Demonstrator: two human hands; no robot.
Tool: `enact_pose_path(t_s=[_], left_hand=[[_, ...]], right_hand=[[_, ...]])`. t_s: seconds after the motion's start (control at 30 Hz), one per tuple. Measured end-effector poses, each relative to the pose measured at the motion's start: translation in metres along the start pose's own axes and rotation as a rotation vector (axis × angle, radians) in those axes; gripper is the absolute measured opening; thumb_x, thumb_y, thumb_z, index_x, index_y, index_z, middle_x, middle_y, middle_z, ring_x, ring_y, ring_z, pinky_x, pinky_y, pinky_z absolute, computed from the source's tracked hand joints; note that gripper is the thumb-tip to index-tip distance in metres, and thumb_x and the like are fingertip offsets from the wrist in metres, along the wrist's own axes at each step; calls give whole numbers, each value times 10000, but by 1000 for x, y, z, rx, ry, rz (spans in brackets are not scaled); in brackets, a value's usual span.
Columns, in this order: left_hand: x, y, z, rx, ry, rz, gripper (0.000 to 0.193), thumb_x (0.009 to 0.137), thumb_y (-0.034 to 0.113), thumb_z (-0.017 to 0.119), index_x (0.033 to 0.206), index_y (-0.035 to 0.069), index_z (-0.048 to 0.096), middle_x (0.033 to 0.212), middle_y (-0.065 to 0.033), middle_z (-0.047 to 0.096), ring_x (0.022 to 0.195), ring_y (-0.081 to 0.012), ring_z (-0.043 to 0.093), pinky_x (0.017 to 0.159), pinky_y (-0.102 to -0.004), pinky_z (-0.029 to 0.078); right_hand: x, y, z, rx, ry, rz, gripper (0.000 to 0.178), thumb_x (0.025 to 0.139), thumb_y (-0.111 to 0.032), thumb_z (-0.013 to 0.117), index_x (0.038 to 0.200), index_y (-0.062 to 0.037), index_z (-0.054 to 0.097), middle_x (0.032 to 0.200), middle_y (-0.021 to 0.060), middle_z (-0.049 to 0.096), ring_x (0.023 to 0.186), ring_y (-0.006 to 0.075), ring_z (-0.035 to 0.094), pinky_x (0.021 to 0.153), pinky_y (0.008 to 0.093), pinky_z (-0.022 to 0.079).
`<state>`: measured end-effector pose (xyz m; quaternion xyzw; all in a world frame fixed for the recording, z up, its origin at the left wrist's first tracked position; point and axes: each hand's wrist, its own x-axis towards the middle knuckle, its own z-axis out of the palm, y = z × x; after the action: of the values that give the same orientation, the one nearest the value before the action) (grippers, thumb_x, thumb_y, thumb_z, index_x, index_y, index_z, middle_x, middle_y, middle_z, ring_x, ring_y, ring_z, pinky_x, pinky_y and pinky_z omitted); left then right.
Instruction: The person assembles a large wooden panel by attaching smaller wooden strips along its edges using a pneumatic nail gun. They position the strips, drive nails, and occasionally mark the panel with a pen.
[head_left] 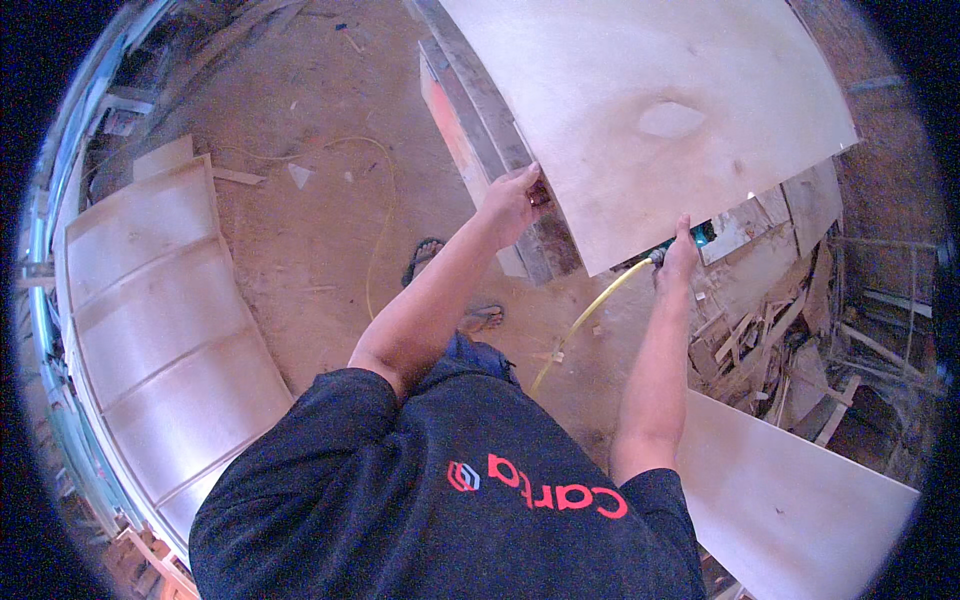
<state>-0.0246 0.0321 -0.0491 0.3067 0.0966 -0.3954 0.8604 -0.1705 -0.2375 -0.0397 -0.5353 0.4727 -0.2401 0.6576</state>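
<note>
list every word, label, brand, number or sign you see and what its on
Black cloth T-shirt: one red printed word, upside down in this view; readable, but I don't copy wording or brands.
Same shirt: a red-and-pale hexagonal logo beside the word.
Green tool at the right hand: partly hidden, too small to make out any text.
No other readable text.

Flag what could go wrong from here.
1. Snag: the yellow hose runs from the tool in the right grip; it could catch and tug the tool.
2. Pinch: the left grip is at the panel edge and might get nipped if the panel shifts.
3. Trip: a thin yellow cord on the floor near the feet could catch a step.
</note>
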Motion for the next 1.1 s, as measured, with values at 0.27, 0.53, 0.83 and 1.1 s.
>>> enact_pose_path(t_s=[0.27,0.53,0.83,1.1], left_hand=[[-17,-5,22,243,203,161,251,1036,242,499,1184,48,560,1041,-47,642,909,-169,634,774,-363,550],[-9,-8,18,249,268,237,208,1009,170,508,1137,23,579,935,-59,637,814,-141,618,692,-328,538],[-18,-1,12,725,562,436,235,956,133,511,1004,-62,633,848,-108,662,774,-189,620,736,-335,490],[-6,-13,8,487,280,265,196,962,153,546,1029,-1,648,897,-70,677,782,-173,655,689,-319,545]], right_hand=[[-15,-4,5,126,-16,58,476,925,-353,686,1248,-22,571,1150,105,649,989,246,651,848,378,547],[-5,-3,-1,24,-18,101,397,921,-278,689,1196,-10,588,1106,102,667,954,226,663,824,363,558],[-1,4,-10,-39,-17,62,352,934,-296,679,1131,-13,608,1026,91,673,867,204,657,765,344,549],[1,12,-16,-76,-34,-6,363,944,-335,670,1081,-2,625,1010,90,665,863,197,642,758,333,534]])
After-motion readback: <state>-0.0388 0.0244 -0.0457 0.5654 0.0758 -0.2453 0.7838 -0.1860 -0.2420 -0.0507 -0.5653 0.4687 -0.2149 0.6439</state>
